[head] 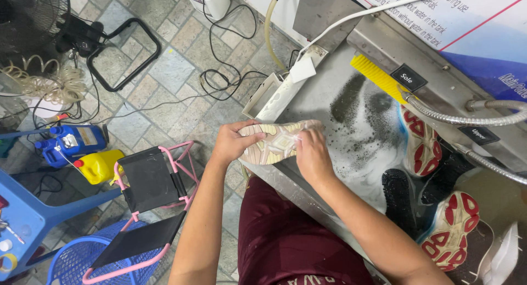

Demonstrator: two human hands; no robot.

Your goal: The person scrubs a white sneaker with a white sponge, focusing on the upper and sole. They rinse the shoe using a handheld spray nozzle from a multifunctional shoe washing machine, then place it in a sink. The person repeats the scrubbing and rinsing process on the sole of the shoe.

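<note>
At the near edge of the wet steel wash basin (329, 106), seen from the head camera, both forearms reach up from six o'clock toward the centre, and the left hand (233, 144) curls its fingers and thumb around one end of a pale shoe (277, 142) held sole-up, while the right hand (312, 156) lies over the other end with its fingers pressed together on the sole. Its long axis runs nearly level, from nine o'clock toward three o'clock, tilted slightly upward at the right end. Toward four o'clock, two red-soled shoes (420, 145) rest in the foam, and a yellow brush (376, 76) lies at one o'clock.
</note>
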